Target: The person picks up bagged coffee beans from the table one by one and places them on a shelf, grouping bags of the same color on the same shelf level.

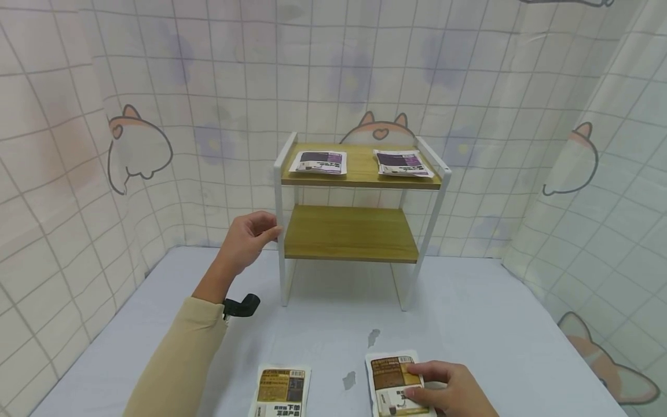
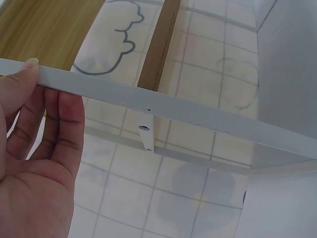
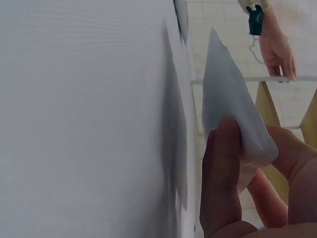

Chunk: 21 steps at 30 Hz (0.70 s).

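Note:
A two-tier shelf [image 1: 359,174] with a white frame and wooden boards stands at the back of the table. My left hand [image 1: 255,231] is at its front left post [image 1: 284,278], and in the left wrist view the fingers [image 2: 69,119] curl lightly round that white post [image 2: 198,111]. Near the front edge my right hand [image 1: 417,385] pinches a brown-labelled packet [image 1: 391,376]. In the right wrist view, thumb and fingers [image 3: 223,163] hold the packet's white back [image 3: 223,89] lifted off the table.
Two purple packets [image 1: 319,162] [image 1: 402,163] lie on the top board; the lower board [image 1: 351,231] is bare. A second brown packet [image 1: 281,391] lies left of my right hand. The pale table [image 1: 495,324] is enclosed by patterned curtain walls [image 1: 62,174].

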Tool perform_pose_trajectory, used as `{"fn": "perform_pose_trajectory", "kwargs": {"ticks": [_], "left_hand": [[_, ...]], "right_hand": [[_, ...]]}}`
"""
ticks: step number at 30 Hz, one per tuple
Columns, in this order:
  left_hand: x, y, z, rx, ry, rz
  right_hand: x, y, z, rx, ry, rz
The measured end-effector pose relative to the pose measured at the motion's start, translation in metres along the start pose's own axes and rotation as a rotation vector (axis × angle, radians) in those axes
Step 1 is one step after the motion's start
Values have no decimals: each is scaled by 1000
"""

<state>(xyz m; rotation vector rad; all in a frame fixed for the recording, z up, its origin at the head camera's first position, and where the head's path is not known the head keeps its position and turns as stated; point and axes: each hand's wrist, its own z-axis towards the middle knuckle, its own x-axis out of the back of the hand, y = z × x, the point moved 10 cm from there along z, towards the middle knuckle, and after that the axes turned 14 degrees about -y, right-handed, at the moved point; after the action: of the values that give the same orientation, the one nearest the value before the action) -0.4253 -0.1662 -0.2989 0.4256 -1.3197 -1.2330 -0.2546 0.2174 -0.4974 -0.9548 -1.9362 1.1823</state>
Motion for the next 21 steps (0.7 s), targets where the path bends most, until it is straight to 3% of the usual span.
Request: {"fn": "perform_pose_trajectory", "kwargs": {"ticks": [10,21], "left_hand": [[0,0,0,-3,-3,6],[0,0,0,12,1,9]], "right_hand": [[8,-7,1,-48,129,-61],[15,-19,-1,-66,261,-37]]}}
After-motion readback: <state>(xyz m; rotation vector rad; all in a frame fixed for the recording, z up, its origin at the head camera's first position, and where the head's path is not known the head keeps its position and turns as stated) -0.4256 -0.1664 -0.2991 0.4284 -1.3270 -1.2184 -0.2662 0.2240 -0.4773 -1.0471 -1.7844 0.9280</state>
